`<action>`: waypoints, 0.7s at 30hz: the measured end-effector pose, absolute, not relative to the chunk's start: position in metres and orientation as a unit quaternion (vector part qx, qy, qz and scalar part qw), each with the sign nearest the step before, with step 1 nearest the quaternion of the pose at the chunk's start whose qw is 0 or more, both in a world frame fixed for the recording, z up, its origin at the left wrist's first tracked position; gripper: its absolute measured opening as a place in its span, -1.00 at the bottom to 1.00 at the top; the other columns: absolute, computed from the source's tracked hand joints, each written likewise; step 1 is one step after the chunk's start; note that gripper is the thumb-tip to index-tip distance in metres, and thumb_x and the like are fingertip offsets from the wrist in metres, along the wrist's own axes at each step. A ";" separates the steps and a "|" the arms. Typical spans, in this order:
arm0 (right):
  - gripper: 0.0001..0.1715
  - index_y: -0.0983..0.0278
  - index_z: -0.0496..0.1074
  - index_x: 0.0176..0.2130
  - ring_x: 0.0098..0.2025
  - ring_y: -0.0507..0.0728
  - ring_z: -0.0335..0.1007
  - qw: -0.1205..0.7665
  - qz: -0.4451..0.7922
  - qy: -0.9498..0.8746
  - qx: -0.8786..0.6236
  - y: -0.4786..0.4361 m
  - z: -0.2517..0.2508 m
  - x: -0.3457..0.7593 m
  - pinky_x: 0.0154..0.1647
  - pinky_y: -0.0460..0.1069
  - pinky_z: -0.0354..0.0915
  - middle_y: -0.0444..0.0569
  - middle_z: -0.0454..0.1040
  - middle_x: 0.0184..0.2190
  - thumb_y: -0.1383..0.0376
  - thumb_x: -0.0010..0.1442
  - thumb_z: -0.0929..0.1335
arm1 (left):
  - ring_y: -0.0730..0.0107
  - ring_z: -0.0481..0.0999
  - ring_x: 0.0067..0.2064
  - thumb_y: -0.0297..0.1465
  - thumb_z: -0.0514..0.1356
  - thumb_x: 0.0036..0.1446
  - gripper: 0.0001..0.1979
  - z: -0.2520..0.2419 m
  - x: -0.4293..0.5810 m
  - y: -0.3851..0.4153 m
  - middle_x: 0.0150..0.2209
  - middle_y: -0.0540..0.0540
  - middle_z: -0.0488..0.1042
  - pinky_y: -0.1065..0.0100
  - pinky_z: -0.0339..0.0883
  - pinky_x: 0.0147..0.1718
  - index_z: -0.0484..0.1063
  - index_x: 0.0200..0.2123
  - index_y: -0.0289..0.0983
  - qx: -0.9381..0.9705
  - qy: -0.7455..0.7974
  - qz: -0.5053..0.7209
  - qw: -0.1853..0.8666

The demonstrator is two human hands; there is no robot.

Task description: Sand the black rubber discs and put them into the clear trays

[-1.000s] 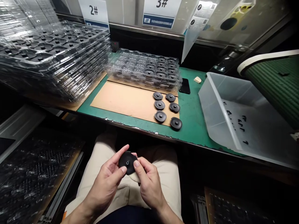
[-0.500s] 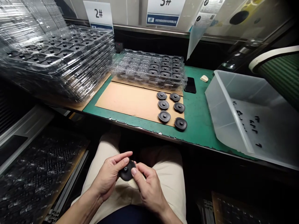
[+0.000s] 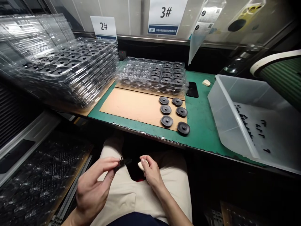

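Observation:
Over my lap, my left hand (image 3: 94,186) pinches a black round disc (image 3: 122,162) by its edge, so it shows edge-on. My right hand (image 3: 151,172) is closed around a small cream-white block (image 3: 142,164), a little apart from the disc. On the brown card sheet (image 3: 131,105) lie several matching black discs (image 3: 171,114) in two short rows. Behind them is a clear blister tray (image 3: 150,73), its right-hand pockets filled with discs.
A tall stack of clear trays (image 3: 61,66) stands at the left. A translucent bin (image 3: 254,116) with small black bits sits at the right. A black phone (image 3: 192,89) and a cream block (image 3: 206,83) lie on the green mat (image 3: 199,125). Dark trays fill the floor rack (image 3: 35,182).
The hands have parted: the left has turned the disc edge-on and drawn it left, and the right has let go of it and moved aside with the cream block. The camera has tilted slightly.

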State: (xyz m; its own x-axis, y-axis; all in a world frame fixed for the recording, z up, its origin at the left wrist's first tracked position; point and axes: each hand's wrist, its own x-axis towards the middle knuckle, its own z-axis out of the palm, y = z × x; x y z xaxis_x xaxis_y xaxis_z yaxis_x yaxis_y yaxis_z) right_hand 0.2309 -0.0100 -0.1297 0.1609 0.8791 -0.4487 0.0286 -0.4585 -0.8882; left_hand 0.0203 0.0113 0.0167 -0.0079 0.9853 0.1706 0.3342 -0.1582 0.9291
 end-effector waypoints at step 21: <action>-0.62 0.17 0.55 0.07 -0.17 0.17 0.60 0.294 0.456 -0.417 -0.729 0.027 -0.181 0.237 -0.11 0.03 0.46 -0.03 0.63 -0.12 0.20 0.27 0.42 | -0.01 0.72 -0.14 -0.54 0.31 0.18 -0.55 0.052 0.011 0.038 -0.16 -0.05 0.72 0.07 0.66 -0.14 0.64 0.05 0.07 0.762 0.404 0.501 0.078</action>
State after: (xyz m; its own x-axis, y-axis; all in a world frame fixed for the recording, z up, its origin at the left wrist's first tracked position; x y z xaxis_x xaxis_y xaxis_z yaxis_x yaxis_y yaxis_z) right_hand 0.2367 0.0270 -0.1812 0.2365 0.8760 -0.4204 0.3405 -0.4800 -0.8085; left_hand 0.0109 0.0377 0.0524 0.1722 0.6928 0.7002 0.5370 -0.6619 0.5229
